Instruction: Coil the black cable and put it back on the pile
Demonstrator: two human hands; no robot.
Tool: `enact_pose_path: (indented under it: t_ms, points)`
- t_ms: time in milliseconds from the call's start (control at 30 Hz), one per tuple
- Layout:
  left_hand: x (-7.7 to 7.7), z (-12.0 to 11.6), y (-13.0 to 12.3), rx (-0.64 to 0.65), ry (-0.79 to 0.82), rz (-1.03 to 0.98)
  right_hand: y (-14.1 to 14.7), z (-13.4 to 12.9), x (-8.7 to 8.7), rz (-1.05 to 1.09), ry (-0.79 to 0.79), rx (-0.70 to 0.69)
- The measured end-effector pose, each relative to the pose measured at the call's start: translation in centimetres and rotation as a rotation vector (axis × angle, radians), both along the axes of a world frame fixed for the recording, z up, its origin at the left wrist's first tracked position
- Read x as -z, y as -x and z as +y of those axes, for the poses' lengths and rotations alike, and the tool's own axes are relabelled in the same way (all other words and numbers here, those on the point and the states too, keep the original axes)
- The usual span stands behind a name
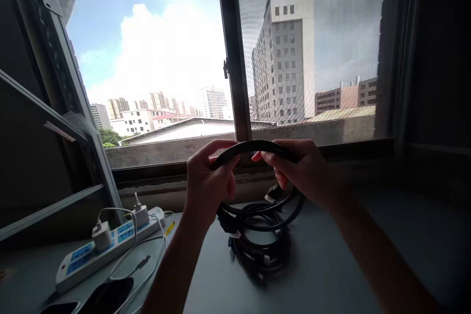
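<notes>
A coiled black cable (pixel 253 146) is held up in front of the window by both hands. My left hand (pixel 211 176) grips the left side of the loop, thumb and fingers closed around it. On the right side my right hand (pixel 298 164) pinches the same coil. The lower loops hang down, and a dark connector (pixel 228 221) shows at their left end. Beneath, more black cables (pixel 265 255) with plugs lie coiled on the table, partly hidden behind the hanging loops.
At the left a white power strip (pixel 110 245) carries two chargers with white cords. A dark phone-like object (pixel 106 297) lies at the table's front left. The grey table (pixel 320 265) runs up to the wall below a sliding window (pixel 235 59).
</notes>
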State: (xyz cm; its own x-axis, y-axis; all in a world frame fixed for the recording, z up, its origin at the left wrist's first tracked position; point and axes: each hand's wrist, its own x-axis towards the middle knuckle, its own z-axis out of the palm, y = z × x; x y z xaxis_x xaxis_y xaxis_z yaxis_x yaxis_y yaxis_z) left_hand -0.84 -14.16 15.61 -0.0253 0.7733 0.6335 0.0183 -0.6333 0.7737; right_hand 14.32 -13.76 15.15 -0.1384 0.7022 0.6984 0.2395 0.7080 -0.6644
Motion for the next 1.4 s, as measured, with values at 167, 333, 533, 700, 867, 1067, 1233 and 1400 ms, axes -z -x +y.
enact_pose_path:
  t_ms: [167, 333, 533, 700, 867, 1067, 1233, 1400]
  points:
    - [0.1, 0.4, 0.4, 0.098, 0.052, 0.027, 0.0, -0.4, 0.0, 0.039, 0.043, -0.063]
    - [0.0, 0.5, 0.4, 0.109, 0.09, 0.04, 0.2, -0.8, 0.0, 0.067, 0.059, -0.094]
    - [0.3, 1.1, 0.1, 0.114, 0.127, 0.001, 0.5, -0.4, 0.1, 0.11, 0.07, -0.106]
    - [1.3, 2.2, -0.6, 0.18, 0.166, -0.052, 0.3, 0.2, 0.1, 0.115, 0.088, -0.026]
    - [2.1, 3.2, -1.7, 0.247, 0.219, -0.133, -0.7, 0.4, -0.1, 0.013, 0.111, 0.083]
    - [6.0, 4.1, -5.0, 0.359, 0.422, -0.239, -2.8, 0.3, 0.0, -0.314, 0.13, 0.207]
    - [10.0, 4.1, -7.5, 0.665, 0.873, -0.252, -3.2, 0.5, 0.4, -0.506, 0.099, 0.244]
    - [6.4, 4.1, -4.9, 0.509, 0.595, -0.214, -2.9, 0.6, -0.1, -0.275, 0.081, 0.182]
